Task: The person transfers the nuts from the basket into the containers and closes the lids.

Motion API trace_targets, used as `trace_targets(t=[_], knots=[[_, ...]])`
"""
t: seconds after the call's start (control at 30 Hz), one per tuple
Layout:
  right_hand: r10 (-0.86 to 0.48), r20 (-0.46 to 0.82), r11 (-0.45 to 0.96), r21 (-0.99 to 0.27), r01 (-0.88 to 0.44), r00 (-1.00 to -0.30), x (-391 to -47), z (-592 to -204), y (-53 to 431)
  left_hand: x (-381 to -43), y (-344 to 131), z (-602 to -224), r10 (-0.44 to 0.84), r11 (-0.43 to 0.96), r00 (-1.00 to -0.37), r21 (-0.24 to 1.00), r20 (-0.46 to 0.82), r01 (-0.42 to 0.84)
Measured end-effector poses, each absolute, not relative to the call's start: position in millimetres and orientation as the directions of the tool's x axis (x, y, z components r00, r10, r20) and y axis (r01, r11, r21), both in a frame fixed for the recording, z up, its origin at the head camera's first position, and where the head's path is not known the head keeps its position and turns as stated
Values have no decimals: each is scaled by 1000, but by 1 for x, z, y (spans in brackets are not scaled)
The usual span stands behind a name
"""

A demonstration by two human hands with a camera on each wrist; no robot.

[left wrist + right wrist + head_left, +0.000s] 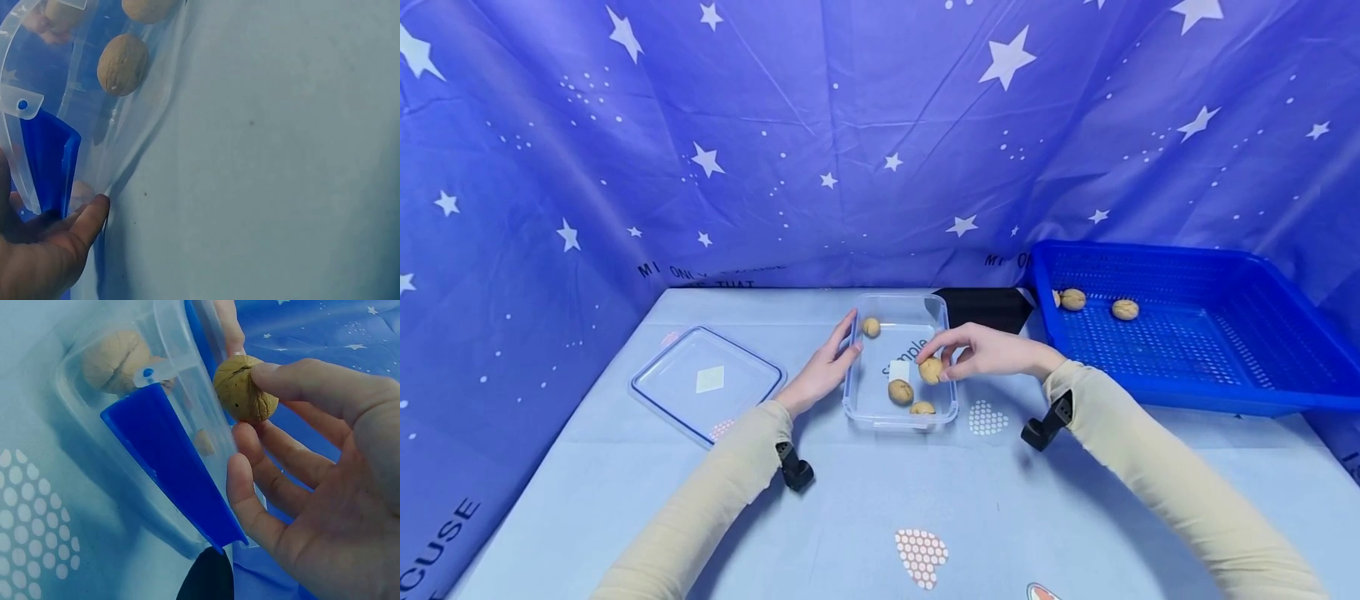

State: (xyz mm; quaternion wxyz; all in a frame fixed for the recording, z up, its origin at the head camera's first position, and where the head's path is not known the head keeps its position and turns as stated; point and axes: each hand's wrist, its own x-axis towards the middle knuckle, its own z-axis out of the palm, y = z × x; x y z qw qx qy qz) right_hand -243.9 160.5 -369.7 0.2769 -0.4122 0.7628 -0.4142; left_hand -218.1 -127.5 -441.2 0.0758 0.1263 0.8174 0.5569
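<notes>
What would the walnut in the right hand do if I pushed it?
The walnut would probably roll, since it looks nearly round. It might wobble, as it has creases. It is likely stiff: the right hand pinches it without any dent I can see.

Container (891,422) on the table (850,508), walnuts (900,392) inside
Lid (711,407) over to its left; basket (1195,395), also holding walnuts, to its right.

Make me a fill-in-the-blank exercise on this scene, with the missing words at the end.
1. The person's ____ hand pinches a walnut.
2. Besides that one, ____ other walnuts lie in the clear container.
3. In the head view, the lid lies to the container's ____.
4. The basket's colour is ____.

Missing words: right; three; left; blue.
</notes>
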Motion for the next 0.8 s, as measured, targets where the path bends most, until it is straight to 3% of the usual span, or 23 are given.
trace_targets(t=[0.53,0.8], knots=[[-864,-83,330,-838,-434,-497,-241,-372,158,-217,-125,-439,253,433,-967,896,-18,97],[-843,-53,333,-833,-442,-536,-239,-367,164,-217,-124,-441,241,461,-971,880,1,115]])
